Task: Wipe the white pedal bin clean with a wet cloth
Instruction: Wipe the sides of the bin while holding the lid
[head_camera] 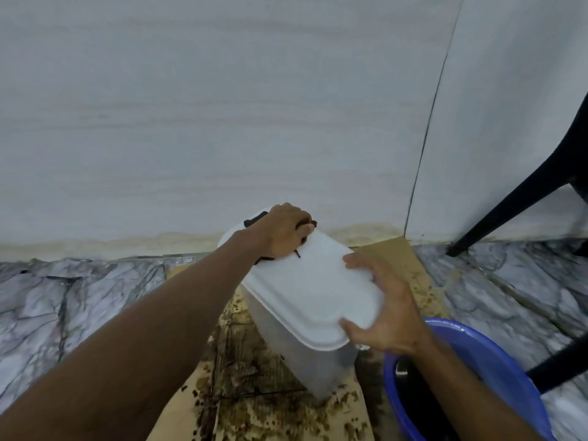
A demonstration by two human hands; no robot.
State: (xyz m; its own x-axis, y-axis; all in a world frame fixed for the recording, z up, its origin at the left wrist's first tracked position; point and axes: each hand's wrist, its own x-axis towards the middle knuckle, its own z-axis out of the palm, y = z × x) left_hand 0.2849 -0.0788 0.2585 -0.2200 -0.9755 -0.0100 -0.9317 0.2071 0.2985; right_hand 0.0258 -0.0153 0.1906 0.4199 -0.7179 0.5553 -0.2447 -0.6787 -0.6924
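The white pedal bin [305, 300] stands on stained cardboard near the wall, its lid closed. My left hand [283, 230] presses a dark cloth [305, 225] onto the far end of the lid; only small bits of the cloth show under the fingers. My right hand [385, 310] grips the lid's near right edge, fingers curled over the rim and thumb underneath. A black part [254, 219] of the bin, perhaps the hinge, pokes out behind my left hand.
A blue basin [496, 351] with dark water sits at the lower right, touching my right forearm. Brown-stained cardboard [254, 386] covers the marble floor [79, 297]. Black chair legs [521, 198] stand at the right. The pale wall [222, 106] rises just behind the bin.
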